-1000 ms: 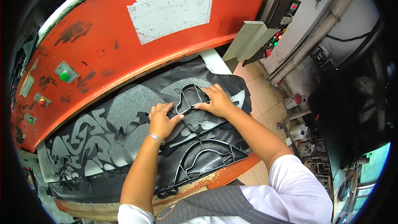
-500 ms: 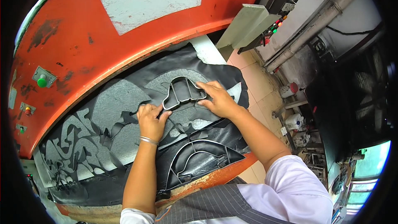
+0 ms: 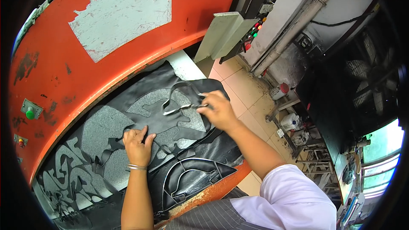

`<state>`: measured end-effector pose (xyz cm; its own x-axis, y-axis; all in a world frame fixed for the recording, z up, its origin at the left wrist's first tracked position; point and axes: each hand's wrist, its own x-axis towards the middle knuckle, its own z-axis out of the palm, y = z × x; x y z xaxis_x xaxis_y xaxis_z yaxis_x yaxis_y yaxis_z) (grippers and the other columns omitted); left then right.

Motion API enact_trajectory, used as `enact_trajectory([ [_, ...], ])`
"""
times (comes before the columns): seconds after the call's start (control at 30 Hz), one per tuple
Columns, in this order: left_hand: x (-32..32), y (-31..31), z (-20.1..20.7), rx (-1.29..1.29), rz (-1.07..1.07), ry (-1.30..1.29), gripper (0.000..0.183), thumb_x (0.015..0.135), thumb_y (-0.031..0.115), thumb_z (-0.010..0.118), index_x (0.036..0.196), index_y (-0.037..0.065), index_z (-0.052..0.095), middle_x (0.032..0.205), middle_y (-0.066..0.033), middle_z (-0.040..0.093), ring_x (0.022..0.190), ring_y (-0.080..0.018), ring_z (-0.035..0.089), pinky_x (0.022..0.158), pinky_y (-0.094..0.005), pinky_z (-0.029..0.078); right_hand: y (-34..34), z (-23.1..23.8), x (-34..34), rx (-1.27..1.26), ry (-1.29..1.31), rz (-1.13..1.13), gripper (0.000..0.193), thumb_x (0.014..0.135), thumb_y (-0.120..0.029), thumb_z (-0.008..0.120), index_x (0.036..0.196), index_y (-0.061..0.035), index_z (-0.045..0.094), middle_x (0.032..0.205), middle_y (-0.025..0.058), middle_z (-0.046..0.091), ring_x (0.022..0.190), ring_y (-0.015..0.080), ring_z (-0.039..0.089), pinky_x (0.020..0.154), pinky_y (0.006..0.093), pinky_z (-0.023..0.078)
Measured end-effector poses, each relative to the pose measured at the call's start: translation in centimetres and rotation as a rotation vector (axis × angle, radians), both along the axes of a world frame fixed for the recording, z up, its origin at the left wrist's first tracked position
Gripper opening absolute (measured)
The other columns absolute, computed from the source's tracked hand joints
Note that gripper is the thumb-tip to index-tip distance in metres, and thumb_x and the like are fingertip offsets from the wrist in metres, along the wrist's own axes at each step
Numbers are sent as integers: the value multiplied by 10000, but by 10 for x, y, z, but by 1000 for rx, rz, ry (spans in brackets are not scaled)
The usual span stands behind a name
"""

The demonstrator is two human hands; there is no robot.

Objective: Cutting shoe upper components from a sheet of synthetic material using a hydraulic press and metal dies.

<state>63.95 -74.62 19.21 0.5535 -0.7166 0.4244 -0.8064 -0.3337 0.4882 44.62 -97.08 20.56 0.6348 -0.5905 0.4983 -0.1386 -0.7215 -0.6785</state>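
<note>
My right hand [image 3: 217, 110] grips a cutting die [image 3: 171, 112], a curved metal outline with crossbars. The die is tilted and slightly blurred, over the right part of a black leather-like sheet [image 3: 149, 79]. My left hand [image 3: 138, 145], with a bangle at the wrist, rests on that sheet, its thumb apart from the fingers and nothing held. Cut-out gaps in the sheet show a grey board [image 3: 102, 127] beneath. Nearer to me lies a larger arched cutting die [image 3: 194, 160] on black material by the front edge.
An orange press [image 3: 196, 10] with a green button [image 3: 30, 113] rises beyond the sheet. A pale metal guard [image 3: 223, 34] and a control box with lights [image 3: 257, 25] stand at the back right. Tiled floor [image 3: 243, 85], a red-lidded jar [image 3: 279, 91] and a fan [image 3: 368, 74] are on the right.
Both hands held the smaller die flat on the sheet before. My left hand has let go and moved left onto the sheet; my right hand has tilted the die up. The whole view has shifted.
</note>
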Motion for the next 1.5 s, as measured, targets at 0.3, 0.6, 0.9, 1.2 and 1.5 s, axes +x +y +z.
enact_trajectory([
  [0.3, -6, -4, -4, 12, -10, 13, 345, 666, 207, 795, 965, 51, 719, 799, -51, 576, 822, -253, 506, 784, -367, 394, -69, -2, -35, 110, 355, 55, 264, 727, -209, 767, 874, -36, 631, 1062, 142, 642, 1042, 306, 562, 867, 388, 460],
  [0.6, -5, -5, -6, -8, -14, 10, 338, 674, 210, 793, 960, 47, 717, 788, -53, 563, 823, -249, 509, 787, -371, 392, -59, 52, 86, -721, 650, 632, 345, 785, -159, 592, 1124, -198, 645, 1087, 28, 643, 1049, 239, 590, 866, 394, 454],
  [0.9, -2, -7, 0, -23, -21, -17, 335, 679, 211, 785, 964, 52, 715, 797, -57, 564, 831, -255, 509, 793, -377, 385, -107, 83, 52, -398, 600, 216, 282, 791, -100, 546, 1058, -105, 635, 811, 172, 659, 768, 341, 654, 678, 430, 509],
  [1.2, -4, -2, 1, -11, -6, 6, 317, 681, 207, 783, 952, 54, 720, 803, -57, 570, 833, -253, 514, 794, -377, 385, -98, 29, 6, 919, 466, -243, 312, 842, -82, 492, 1136, 6, 547, 594, 76, 542, 413, 151, 462, 334, 328, 372],
  [1.5, -4, -2, -3, -19, -12, -4, 316, 677, 207, 786, 944, 52, 717, 798, -55, 570, 832, -250, 517, 788, -366, 388, -86, 19, 6, 572, 585, -286, 436, 855, -246, 593, 1213, -16, 497, 856, 161, 630, 688, 224, 599, 600, 364, 502],
])
